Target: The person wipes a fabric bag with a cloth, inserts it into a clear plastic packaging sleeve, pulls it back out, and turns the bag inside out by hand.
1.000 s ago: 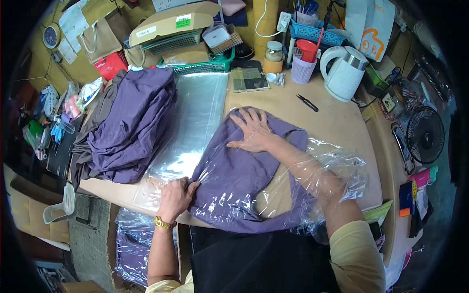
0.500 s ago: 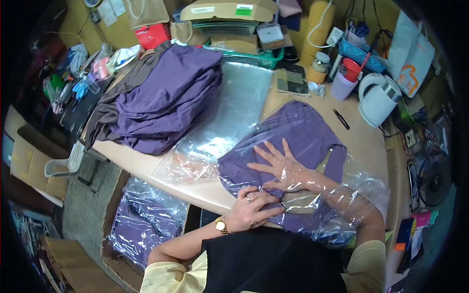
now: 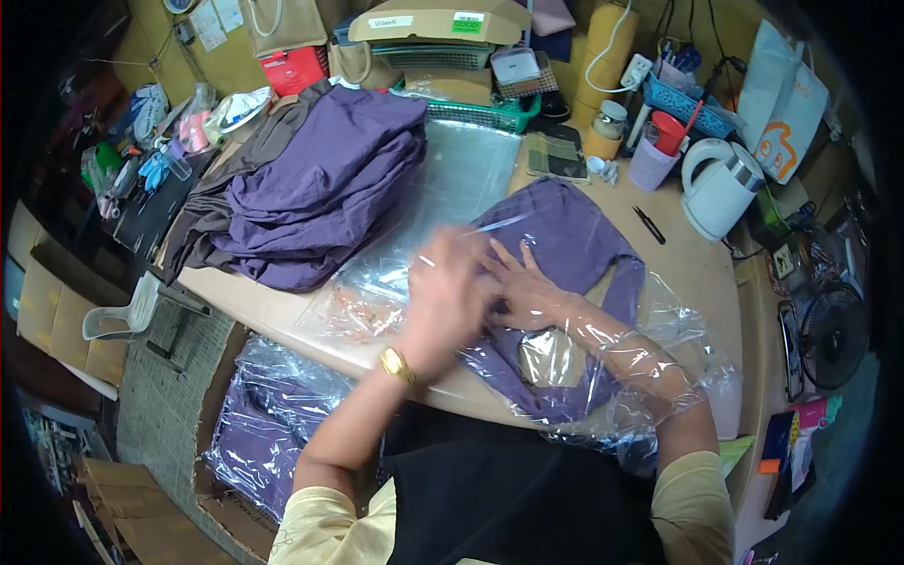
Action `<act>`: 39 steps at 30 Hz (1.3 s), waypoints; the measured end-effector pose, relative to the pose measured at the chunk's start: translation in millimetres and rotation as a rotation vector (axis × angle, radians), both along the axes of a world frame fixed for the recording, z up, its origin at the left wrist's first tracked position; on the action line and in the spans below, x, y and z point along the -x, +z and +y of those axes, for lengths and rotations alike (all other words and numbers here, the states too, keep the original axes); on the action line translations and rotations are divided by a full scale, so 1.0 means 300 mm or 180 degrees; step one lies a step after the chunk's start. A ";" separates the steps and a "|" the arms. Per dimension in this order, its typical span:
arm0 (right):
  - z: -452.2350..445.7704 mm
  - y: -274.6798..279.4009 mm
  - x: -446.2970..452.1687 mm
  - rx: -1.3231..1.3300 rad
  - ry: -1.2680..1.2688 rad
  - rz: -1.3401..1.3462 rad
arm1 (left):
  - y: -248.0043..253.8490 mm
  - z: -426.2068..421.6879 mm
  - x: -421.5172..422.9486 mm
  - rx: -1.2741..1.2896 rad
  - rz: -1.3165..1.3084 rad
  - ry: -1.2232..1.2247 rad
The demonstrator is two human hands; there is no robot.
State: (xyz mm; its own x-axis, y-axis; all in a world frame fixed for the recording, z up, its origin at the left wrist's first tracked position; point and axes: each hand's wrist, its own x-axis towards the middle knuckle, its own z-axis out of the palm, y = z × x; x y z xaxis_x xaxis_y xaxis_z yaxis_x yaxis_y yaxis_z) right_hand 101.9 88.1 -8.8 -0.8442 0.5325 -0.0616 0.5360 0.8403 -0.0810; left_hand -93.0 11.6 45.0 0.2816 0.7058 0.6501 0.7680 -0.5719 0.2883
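Note:
A purple garment [image 3: 556, 226] lies on the table inside a clear plastic bag [image 3: 659, 311]. My right hand [image 3: 532, 294] is inside the bag, fingers spread over the garment. Close beside its fingertips, at the garment's left edge, is my left hand [image 3: 447, 292], with a gold watch on the wrist; its fingers are smeared by motion. To the left a heap of purple and dark garments [image 3: 320, 188] rests on the table. Flat clear plastic bags [image 3: 466, 169] lie between the heap and the bagged garment.
Below the table's front edge, a cardboard box [image 3: 212, 414] holds plastic-wrapped purple items. Along the back stand a green basket [image 3: 485, 115], a jar [image 3: 607, 122], a lilac cup [image 3: 652, 165] and a white kettle [image 3: 720, 193]. Black snips [image 3: 649, 225] lie right of the garment.
Over the last second, my left hand moved from the garment's front-left corner past its lower edge, then up beside my right hand. The view swung left, and the garment's lower part shifted.

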 end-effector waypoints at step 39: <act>-0.249 0.021 -0.866 0.2756 -0.2669 0.3690 | -0.116 -0.271 0.347 0.2470 -0.2159 0.0666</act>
